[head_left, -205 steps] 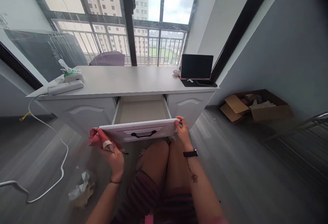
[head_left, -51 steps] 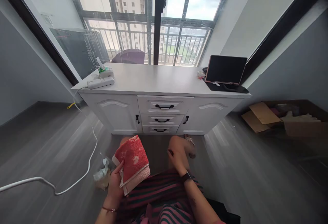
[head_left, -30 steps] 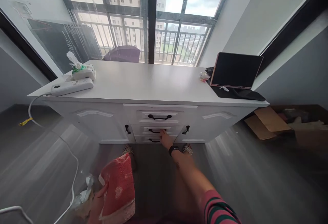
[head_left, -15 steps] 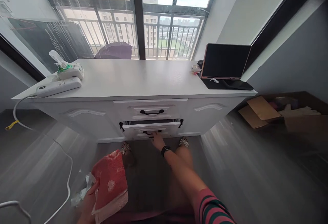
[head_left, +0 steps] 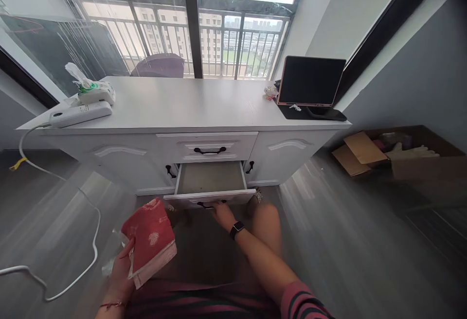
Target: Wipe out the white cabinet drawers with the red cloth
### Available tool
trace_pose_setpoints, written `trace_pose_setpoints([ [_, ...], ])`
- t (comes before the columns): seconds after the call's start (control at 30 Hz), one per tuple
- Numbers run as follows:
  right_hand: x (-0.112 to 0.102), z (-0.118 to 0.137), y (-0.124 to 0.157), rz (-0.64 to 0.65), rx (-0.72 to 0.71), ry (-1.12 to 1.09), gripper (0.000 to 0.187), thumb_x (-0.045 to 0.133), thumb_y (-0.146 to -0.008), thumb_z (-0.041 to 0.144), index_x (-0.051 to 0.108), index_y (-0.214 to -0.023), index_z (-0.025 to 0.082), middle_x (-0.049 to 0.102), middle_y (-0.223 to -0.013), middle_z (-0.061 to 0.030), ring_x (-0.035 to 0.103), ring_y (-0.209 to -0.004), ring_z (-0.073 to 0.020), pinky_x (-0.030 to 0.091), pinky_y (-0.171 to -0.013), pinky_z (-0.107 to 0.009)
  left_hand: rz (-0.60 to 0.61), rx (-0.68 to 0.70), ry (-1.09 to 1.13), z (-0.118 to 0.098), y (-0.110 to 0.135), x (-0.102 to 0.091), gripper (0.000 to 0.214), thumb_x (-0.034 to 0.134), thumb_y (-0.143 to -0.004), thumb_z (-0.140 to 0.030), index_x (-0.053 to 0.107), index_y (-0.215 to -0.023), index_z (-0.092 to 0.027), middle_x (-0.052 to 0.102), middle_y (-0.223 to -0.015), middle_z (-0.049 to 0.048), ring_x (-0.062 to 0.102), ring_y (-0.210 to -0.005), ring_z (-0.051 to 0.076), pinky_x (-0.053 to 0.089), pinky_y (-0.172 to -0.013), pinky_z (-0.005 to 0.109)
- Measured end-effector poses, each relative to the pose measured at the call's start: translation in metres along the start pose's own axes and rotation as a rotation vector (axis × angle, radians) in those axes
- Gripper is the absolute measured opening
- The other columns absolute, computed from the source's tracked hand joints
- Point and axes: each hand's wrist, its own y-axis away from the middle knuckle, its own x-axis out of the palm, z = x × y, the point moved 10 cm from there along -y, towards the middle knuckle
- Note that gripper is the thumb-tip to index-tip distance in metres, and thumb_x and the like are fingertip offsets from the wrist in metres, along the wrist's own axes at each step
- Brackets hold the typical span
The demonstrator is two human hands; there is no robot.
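My right hand (head_left: 223, 215) is closed on the black handle (head_left: 205, 205) of the lower drawer (head_left: 211, 178), which stands pulled out from the white cabinet (head_left: 120, 151). Its bottom shows bare apart from a small dark speck near the front. At lower left, my left hand (head_left: 122, 271) grips a folded red towel (head_left: 150, 234) with a paler pink edge. Something thin and clear, like plastic wrap, hangs beside the towel; part of it is hidden. Above the open drawer, the upper drawer (head_left: 233, 139) is closed.
On the cabinet top are a tissue pack (head_left: 97, 93) and a white power strip (head_left: 80, 114) at left, and a dark-screened monitor (head_left: 312, 80) at right. A white cable (head_left: 95, 241) runs along the floor at left. An open cardboard box (head_left: 419, 168) stands at right.
The lower drawer has slid out toward me, from a narrow gap to well open, with my right hand on its handle. The towel has shifted slightly left in my left hand.
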Motion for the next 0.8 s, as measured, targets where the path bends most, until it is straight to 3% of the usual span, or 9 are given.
trace_pose_setpoints([
  [0.1,0.008,0.004,0.014,0.028,0.008,0.032,0.032,0.052,-0.092,0.020,0.070,-0.119,0.017,0.069,-0.123,-0.0126,0.066,-0.111,-0.0249,0.050,-0.094,-0.033,-0.025,0.017,-0.011,0.000,-0.001,-0.001,0.055,0.029,-0.097,-0.020,0.043,-0.149,-0.030,0.072,-0.121,0.0080,0.065,-0.116,0.028,0.042,-0.110,0.049],
  [0.23,0.016,0.008,0.024,0.071,0.013,0.083,0.030,0.053,-0.091,0.017,0.071,-0.114,0.015,0.073,-0.114,-0.0148,0.070,-0.102,-0.0279,0.053,-0.087,-0.035,-0.302,-0.016,-0.200,0.002,0.000,-0.025,0.068,0.038,-0.092,-0.014,0.027,-0.154,-0.039,0.073,-0.120,0.0020,0.065,-0.114,0.028,0.047,-0.107,0.048],
  [0.37,0.020,0.013,0.025,0.100,0.015,0.130,0.030,0.049,-0.093,0.014,0.072,-0.112,0.012,0.074,-0.108,-0.0172,0.071,-0.098,-0.0288,0.055,-0.083,-0.036,-0.422,-0.066,-0.287,0.011,-0.001,-0.024,0.071,0.042,-0.090,-0.017,0.026,-0.156,-0.036,0.073,-0.120,0.0037,0.062,-0.118,0.031,0.049,-0.106,0.050],
  [0.5,0.021,0.017,0.020,0.128,0.005,0.160,0.029,0.049,-0.093,0.013,0.073,-0.109,0.011,0.075,-0.103,-0.0175,0.072,-0.097,-0.0287,0.056,-0.082,-0.036,-0.438,-0.050,-0.321,0.025,-0.015,0.009,0.067,0.043,-0.092,-0.019,0.030,-0.155,-0.034,0.071,-0.125,0.0039,0.061,-0.121,0.031,0.050,-0.105,0.051],
  [0.63,0.022,0.020,0.016,0.159,-0.006,0.169,0.029,0.048,-0.093,0.011,0.074,-0.107,0.011,0.076,-0.099,-0.0175,0.073,-0.095,-0.0280,0.057,-0.081,-0.035,-0.389,-0.012,-0.494,0.040,-0.054,0.059,0.056,0.043,-0.093,-0.020,0.042,-0.149,-0.026,0.070,-0.128,0.0052,0.061,-0.122,0.032,0.048,-0.105,0.055],
  [0.73,0.023,0.022,0.014,0.180,-0.004,0.166,0.029,0.048,-0.091,0.008,0.074,-0.105,0.009,0.076,-0.097,-0.0186,0.073,-0.093,-0.0286,0.058,-0.079,-0.036,-0.254,0.082,-0.807,0.047,-0.105,0.098,0.053,0.054,-0.090,-0.023,0.048,-0.142,-0.015,0.065,-0.134,0.0120,0.058,-0.126,0.032,0.045,-0.109,0.051],
  [0.8,0.025,0.022,0.013,0.188,-0.006,0.155,0.029,0.048,-0.090,0.007,0.074,-0.102,0.008,0.076,-0.095,-0.0194,0.073,-0.092,-0.0291,0.059,-0.077,-0.037,-0.111,0.178,-1.163,0.059,-0.142,0.122,0.055,0.056,-0.091,-0.033,0.048,-0.140,-0.011,0.060,-0.139,0.0167,0.055,-0.128,0.033,0.043,-0.109,0.050],
])
